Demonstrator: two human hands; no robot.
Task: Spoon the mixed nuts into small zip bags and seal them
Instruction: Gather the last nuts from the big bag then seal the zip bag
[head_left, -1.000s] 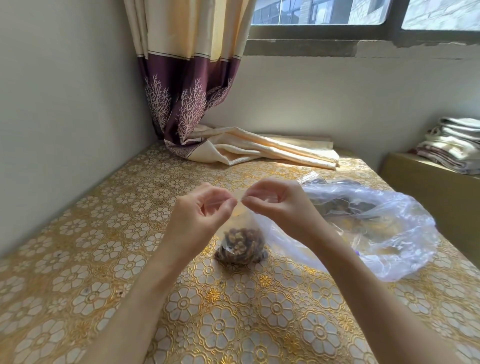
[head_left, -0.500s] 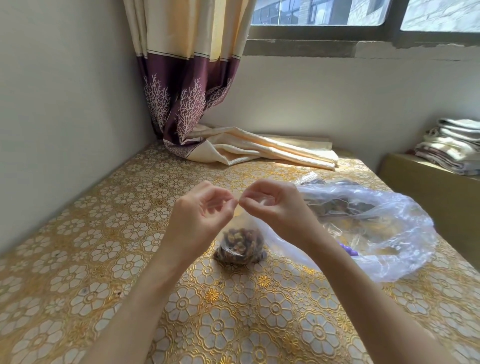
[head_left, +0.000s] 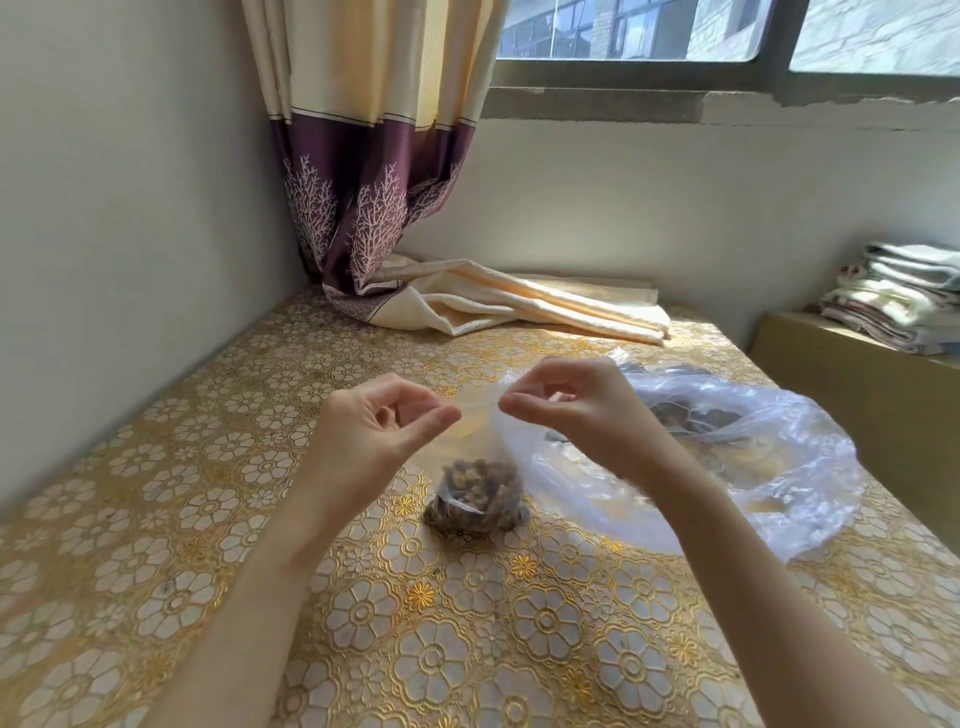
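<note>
A small clear zip bag (head_left: 475, 491) stands upright on the table, its lower part full of brown mixed nuts. My left hand (head_left: 382, 434) pinches the left end of the bag's top strip between thumb and fingers. My right hand (head_left: 571, 405) pinches the right end of the same strip. A short stretch of the strip shows between the two hands. To the right lies a large crumpled clear plastic bag (head_left: 737, 467) with more nuts inside, partly hidden by my right wrist. No spoon is visible.
The table (head_left: 208, 519) has a gold floral cover and meets the wall on the left. A curtain (head_left: 493, 306) drapes onto its far side. Past the right edge stands a low cabinet (head_left: 852, 384) with folded towels (head_left: 898, 296).
My hands have drawn slightly apart along the bag's top strip, with the right hand shifting right. The small bag stays standing in the same spot.
</note>
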